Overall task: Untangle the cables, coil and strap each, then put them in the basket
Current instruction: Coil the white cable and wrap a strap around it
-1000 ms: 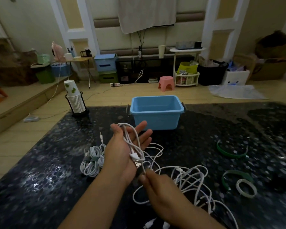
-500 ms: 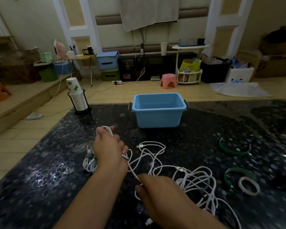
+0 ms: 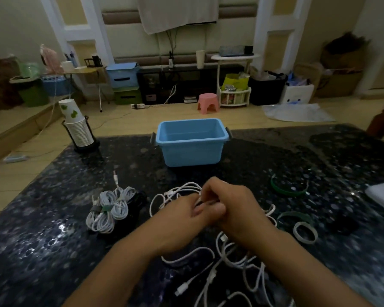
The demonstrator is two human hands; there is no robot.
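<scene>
Just in front of the blue basket (image 3: 190, 142), on my side of it, I have both hands meeting over the loose white cables (image 3: 231, 260) on the dark table (image 3: 42, 251). My left hand (image 3: 177, 214) and right hand (image 3: 233, 204) are touching, each grip curled tight and pinching a strand of white cable between them; which strand, I cannot tell, since the fingers cover it. The tangle spreads from under my hands toward me, with a connector end lying nearer me than the basket.

Left of the basket and nearer me sit the finished bundles (image 3: 109, 209), white coils bound with dark and green straps. They count as coiled and strapped, but the basket holds nothing I can see, so they have yet to go in. Right of the basket, nearer me, lie spare straps: a green strap (image 3: 288, 191), another green one and a pale ring (image 3: 305, 232) close by it.

My judgement: a minority of the work is done. Most cables are yet to be separated, coiled and strapped, and every bundle must be dropped in
</scene>
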